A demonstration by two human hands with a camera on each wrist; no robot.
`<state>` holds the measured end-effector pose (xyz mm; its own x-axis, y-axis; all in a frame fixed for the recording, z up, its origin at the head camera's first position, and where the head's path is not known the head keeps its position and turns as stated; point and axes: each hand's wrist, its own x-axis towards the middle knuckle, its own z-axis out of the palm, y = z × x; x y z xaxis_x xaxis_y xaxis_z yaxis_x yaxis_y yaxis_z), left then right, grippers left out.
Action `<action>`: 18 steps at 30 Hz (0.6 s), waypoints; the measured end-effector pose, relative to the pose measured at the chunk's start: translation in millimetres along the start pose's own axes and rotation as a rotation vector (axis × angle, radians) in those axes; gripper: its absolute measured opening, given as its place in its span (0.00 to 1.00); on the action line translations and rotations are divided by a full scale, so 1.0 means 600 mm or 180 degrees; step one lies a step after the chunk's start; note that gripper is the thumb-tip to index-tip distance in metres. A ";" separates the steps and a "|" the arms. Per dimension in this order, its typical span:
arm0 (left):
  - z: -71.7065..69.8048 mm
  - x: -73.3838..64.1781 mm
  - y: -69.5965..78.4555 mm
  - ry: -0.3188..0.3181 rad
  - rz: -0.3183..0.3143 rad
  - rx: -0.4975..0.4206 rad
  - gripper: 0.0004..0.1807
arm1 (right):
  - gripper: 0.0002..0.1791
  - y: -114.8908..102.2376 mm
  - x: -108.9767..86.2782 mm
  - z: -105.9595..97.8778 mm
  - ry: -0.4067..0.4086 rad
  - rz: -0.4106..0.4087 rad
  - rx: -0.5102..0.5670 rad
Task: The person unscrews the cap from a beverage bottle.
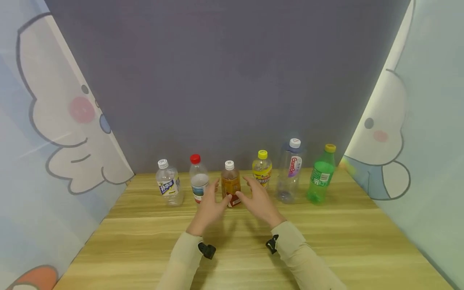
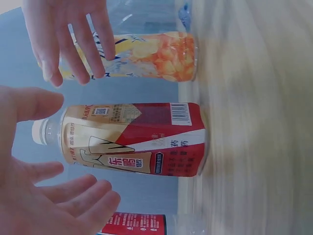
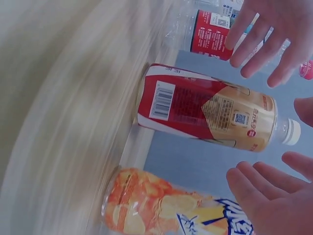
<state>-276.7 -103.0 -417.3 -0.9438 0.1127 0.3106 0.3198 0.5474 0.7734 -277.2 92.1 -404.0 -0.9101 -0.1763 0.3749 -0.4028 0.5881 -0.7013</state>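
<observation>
Plastic is making up the slim, clear bottle with a white cap and a gold-and-red label [image 1: 230, 181], which is standing upright near the far edge of the pale wood-grain tabletop [image 1: 362, 245], before a dark grey panel [image 1: 232, 88]. The label is hiding any fill level, so the weight is hard to judge, though the thin wall is probably yielding a little under pressure and the smooth, glossy label is likely offering only moderate friction. Nothing about the bottle is looking fragile, but its tall, narrow shape is suggesting that it could tip if pushed high on one side. Its labelled middle is seeming the best place to take hold, with even, gentle pressure from both sides; the small cap is offering less surface. The person's left grip [image 1: 211, 206] and right grip [image 1: 260, 203], both bare hands, are facing each other with fingers loosely extended and thumbs spread wide, neither holding anything. The bottle is standing between them and slightly beyond, and gaps are showing beside it in both wrist views, so no contact is appearing. Near the left grip, a clear plastic bottle with a red cap [image 1: 199, 182] is standing; near the right, a plastic bottle with a yellow cap and yellow label [image 1: 262, 167] is standing.
</observation>
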 end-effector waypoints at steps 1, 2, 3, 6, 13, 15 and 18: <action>0.000 0.003 0.000 -0.0003 -0.0016 -0.0024 0.41 | 0.36 -0.002 0.003 0.002 -0.0019 -0.0002 0.0022; 0.000 0.005 0.000 -0.0007 -0.0036 -0.0041 0.42 | 0.36 -0.004 0.006 0.003 -0.0034 -0.0004 0.0037; 0.000 0.008 0.000 -0.0015 -0.0037 -0.0040 0.42 | 0.36 -0.004 0.009 0.004 -0.0032 -0.0015 0.0056; -0.001 0.012 -0.005 -0.0028 -0.0012 -0.0009 0.43 | 0.35 -0.008 0.018 0.012 0.0000 -0.0017 0.0113; 0.006 0.021 -0.011 -0.0028 0.0022 0.0067 0.45 | 0.36 -0.008 0.036 0.024 0.0040 0.0145 0.0224; 0.008 0.024 -0.012 0.0001 0.0011 0.0032 0.45 | 0.36 -0.008 0.039 0.026 0.0035 0.0165 0.0209; 0.012 0.028 -0.012 -0.0024 -0.0075 -0.0115 0.46 | 0.37 -0.006 0.044 0.028 0.0026 0.0186 0.0235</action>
<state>-295.7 -98.9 -421.6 -0.9517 0.1065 0.2880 0.3002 0.5196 0.7999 -301.2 72.2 -401.6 -0.9316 -0.1368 0.3368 -0.3555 0.5372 -0.7649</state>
